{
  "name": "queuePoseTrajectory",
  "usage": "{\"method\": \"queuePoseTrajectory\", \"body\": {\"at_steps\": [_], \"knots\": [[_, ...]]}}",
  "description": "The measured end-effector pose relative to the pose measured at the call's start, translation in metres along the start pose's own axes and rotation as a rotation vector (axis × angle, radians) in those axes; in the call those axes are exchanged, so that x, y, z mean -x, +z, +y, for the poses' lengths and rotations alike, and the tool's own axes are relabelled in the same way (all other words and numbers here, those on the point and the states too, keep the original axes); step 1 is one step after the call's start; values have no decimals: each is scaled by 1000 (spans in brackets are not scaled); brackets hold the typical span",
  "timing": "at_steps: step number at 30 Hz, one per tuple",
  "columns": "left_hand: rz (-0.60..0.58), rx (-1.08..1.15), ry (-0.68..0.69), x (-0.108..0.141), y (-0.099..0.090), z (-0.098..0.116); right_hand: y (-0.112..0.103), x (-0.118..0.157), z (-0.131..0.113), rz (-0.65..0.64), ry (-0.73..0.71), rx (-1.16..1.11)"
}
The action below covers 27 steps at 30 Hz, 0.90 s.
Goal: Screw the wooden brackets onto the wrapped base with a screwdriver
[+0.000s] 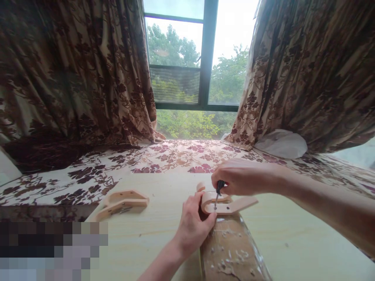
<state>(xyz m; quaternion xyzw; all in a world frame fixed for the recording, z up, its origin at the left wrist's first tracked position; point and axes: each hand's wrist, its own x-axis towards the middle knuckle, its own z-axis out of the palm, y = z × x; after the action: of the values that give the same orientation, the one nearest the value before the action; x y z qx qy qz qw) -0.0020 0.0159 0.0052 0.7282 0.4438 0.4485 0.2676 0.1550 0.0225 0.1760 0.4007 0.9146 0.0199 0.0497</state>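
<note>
A curved light-wood piece lies over the far end of a brown board that has small bits scattered on it. My left hand grips the curved end of that piece, fingers behind and thumb in front. Closed around the dark handle of a screwdriver is my right hand, above the piece. The screwdriver's tip points down at a hole near my left thumb. A second dark hole shows to the right of it.
Another bent wooden piece rests at the left on the pale wooden table. Beyond are a floral cloth, a white bag at the right, curtains and a window. A blurred patch covers the lower left.
</note>
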Motion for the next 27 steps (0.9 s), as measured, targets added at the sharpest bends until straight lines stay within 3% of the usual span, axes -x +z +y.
{"method": "queuePoseTrajectory", "body": {"at_steps": [11,15,24,27], "knots": [[3,-1,28,0,0,-1,-10,-5,-2,-78,154,8],[-3,-2,22,-1,1,-2,-13,-3,0,-158,110,76],[-19,12,7,-1,0,-1,-14,-5,-2,-204,175,144],[-23,20,5,0,1,-1,-13,-5,-5,-194,112,207]]}}
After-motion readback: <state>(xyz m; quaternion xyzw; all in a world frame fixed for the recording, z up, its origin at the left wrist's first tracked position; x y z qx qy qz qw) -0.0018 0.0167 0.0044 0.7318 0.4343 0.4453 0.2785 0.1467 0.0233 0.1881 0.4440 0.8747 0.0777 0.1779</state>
